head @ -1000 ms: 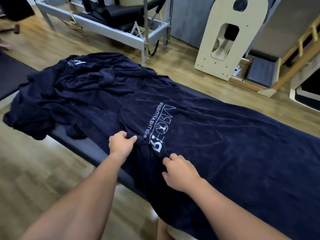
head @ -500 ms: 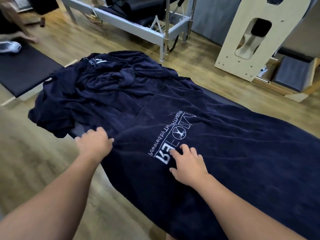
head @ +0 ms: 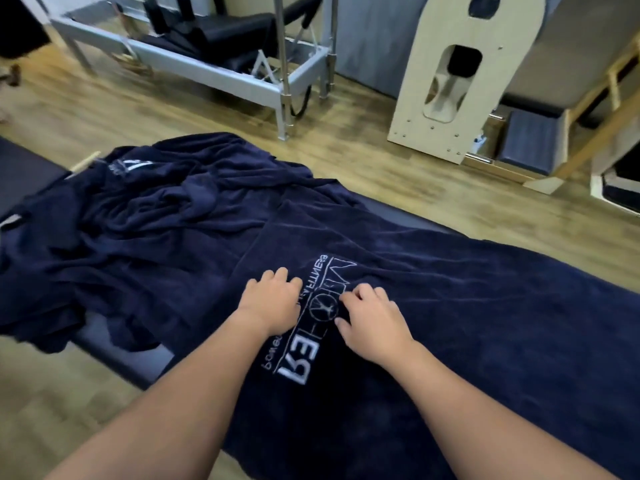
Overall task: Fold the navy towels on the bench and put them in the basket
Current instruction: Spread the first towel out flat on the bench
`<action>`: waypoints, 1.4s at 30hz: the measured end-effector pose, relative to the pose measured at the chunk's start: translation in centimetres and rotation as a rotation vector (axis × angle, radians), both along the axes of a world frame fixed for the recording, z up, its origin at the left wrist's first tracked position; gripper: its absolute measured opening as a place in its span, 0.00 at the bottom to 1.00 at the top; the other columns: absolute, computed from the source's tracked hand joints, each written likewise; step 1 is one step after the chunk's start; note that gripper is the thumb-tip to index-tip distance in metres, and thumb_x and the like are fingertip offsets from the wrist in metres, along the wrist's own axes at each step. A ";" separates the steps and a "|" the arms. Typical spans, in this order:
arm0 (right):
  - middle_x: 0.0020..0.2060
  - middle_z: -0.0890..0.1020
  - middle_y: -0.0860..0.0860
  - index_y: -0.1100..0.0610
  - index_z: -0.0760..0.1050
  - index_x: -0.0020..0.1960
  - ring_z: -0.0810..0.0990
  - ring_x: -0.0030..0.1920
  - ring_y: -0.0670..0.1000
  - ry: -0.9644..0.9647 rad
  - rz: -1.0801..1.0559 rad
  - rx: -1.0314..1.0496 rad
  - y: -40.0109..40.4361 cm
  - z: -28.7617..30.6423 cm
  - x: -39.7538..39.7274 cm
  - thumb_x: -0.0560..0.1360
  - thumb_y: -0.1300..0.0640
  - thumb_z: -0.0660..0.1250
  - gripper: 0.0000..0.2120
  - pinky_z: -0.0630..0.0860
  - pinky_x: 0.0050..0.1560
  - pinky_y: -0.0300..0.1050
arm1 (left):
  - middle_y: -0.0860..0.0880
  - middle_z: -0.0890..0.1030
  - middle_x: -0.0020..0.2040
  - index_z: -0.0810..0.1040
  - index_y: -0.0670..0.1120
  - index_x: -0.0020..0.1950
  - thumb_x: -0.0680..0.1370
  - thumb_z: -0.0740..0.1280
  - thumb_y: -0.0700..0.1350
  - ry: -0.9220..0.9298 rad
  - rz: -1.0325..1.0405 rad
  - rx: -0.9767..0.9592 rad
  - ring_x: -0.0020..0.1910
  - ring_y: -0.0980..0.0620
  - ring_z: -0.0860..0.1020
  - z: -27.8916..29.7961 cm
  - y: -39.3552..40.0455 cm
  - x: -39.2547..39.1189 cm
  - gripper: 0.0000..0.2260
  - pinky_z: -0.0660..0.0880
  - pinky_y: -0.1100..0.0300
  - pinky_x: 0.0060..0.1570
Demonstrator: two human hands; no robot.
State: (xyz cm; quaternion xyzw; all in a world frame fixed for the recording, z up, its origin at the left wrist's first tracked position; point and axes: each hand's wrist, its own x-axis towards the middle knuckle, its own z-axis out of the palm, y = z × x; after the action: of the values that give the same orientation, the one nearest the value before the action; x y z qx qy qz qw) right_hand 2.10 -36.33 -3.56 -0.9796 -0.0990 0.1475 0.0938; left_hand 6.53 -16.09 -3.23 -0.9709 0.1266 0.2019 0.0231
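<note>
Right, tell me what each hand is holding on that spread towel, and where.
Neither clearly holds it: left hand and right hand rest, fingers bent, on the towel beside its logo.

hands (head: 273,301): 2 | spread navy towel (head: 485,323): 1 | crumpled towel heap (head: 138,223): 1 | bench (head: 114,344): 1

crumpled towels (head: 138,216) crowd the bench's (head: 114,344) left.

A Pilates or fitness studio.

A metal-framed reformer (head: 214,60) with black padding and upright poles stands on the wood-look plank floor (head: 363,161). Beside it is a pale wooden apparatus panel (head: 464,74) with cut-outs, and a padded box (head: 530,143) sits next to that. Nearer, a dark padded bench (head: 114,351) is draped with navy towels (head: 485,323) bearing a white printed logo (head: 311,327).
</note>
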 end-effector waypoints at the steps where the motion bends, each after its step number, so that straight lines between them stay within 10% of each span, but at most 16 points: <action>1: 0.65 0.71 0.50 0.51 0.70 0.71 0.69 0.64 0.56 -0.002 -0.048 0.009 -0.8 0.2 0.9 0.81 0.42 0.61 0.22 0.73 0.61 0.54 | 0.47 0.70 0.66 0.70 0.49 0.67 0.81 0.61 0.53 -0.008 -0.005 -0.016 0.66 0.42 0.70 -0.1 -0.3 0.9 0.16 0.71 0.43 0.60; 10: 0.72 0.65 0.50 0.55 0.70 0.69 0.77 0.55 0.59 -0.011 -0.455 0.009 -7.7 0.0 10.0 0.82 0.53 0.59 0.16 0.76 0.47 0.51 | 0.47 0.70 0.71 0.71 0.47 0.69 0.84 0.58 0.49 -0.076 -0.141 -0.128 0.68 0.42 0.68 -1.4 -3.7 13.7 0.15 0.73 0.44 0.60; 15: 0.81 0.52 0.51 0.50 0.51 0.81 0.77 0.62 0.61 0.175 -0.548 0.051 -9.7 -1.1 16.2 0.81 0.62 0.59 0.32 0.75 0.49 0.52 | 0.45 0.63 0.78 0.51 0.51 0.83 0.83 0.59 0.44 -0.111 -0.232 -0.043 0.76 0.42 0.62 -2.7 -5.2 19.9 0.30 0.61 0.39 0.73; 20: 0.55 0.72 0.53 0.51 0.73 0.59 0.74 0.46 0.60 0.157 -0.537 -0.109 -9.5 -0.9 18.4 0.75 0.64 0.62 0.15 0.74 0.43 0.51 | 0.47 0.74 0.63 0.72 0.52 0.70 0.81 0.66 0.53 -0.114 -0.361 0.087 0.65 0.44 0.71 -2.3 -5.8 22.8 0.18 0.69 0.43 0.60; 25: 0.41 0.77 0.54 0.56 0.69 0.41 0.76 0.42 0.59 0.322 -0.522 -0.204 -8.5 2.2 19.8 0.70 0.68 0.64 0.08 0.73 0.39 0.47 | 0.49 0.77 0.49 0.76 0.50 0.46 0.74 0.68 0.47 -0.073 -0.292 -0.220 0.54 0.44 0.76 0.2 -5.8 24.6 0.03 0.72 0.51 0.48; 31: 0.64 0.67 0.57 0.56 0.68 0.60 0.77 0.45 0.62 -0.263 -0.669 0.012 -8.0 2.3 22.7 0.74 0.68 0.66 0.17 0.70 0.40 0.50 | 0.45 0.76 0.40 0.70 0.46 0.45 0.76 0.68 0.42 -0.277 0.000 -0.485 0.42 0.39 0.74 3.9 -5.2 28.6 0.07 0.70 0.50 0.44; 34: 0.74 0.54 0.58 0.50 0.63 0.73 0.74 0.57 0.61 -0.052 -0.642 0.110 -7.1 0.6 22.8 0.73 0.66 0.69 0.32 0.74 0.57 0.57 | 0.44 0.78 0.44 0.68 0.47 0.52 0.77 0.68 0.46 -0.354 -0.088 -0.252 0.49 0.39 0.77 3.3 -4.4 28.2 0.10 0.64 0.47 0.52; 38: 0.69 0.65 0.55 0.51 0.73 0.66 0.61 0.73 0.62 0.177 -0.569 0.028 -5.6 -1.4 20.1 0.76 0.59 0.63 0.19 0.61 0.69 0.72 | 0.48 0.76 0.47 0.69 0.49 0.49 0.75 0.65 0.46 -0.181 -0.128 0.044 0.55 0.43 0.74 1.2 -2.3 26.9 0.06 0.65 0.43 0.60; 42: 0.68 0.66 0.54 0.53 0.70 0.66 0.60 0.73 0.63 0.193 -0.689 0.064 -3.6 -1.6 16.4 0.78 0.58 0.60 0.17 0.67 0.65 0.69 | 0.45 0.77 0.50 0.71 0.46 0.48 0.75 0.64 0.42 -0.003 0.008 -0.235 0.54 0.40 0.74 -0.1 -0.9 26.4 0.04 0.73 0.45 0.55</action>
State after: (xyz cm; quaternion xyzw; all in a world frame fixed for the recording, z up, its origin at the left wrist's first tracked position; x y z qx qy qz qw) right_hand 18.53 -39.93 -5.20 -0.9337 0.2418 0.1959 0.1774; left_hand 32.91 -16.96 -3.30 -0.9677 0.1453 0.1845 -0.0914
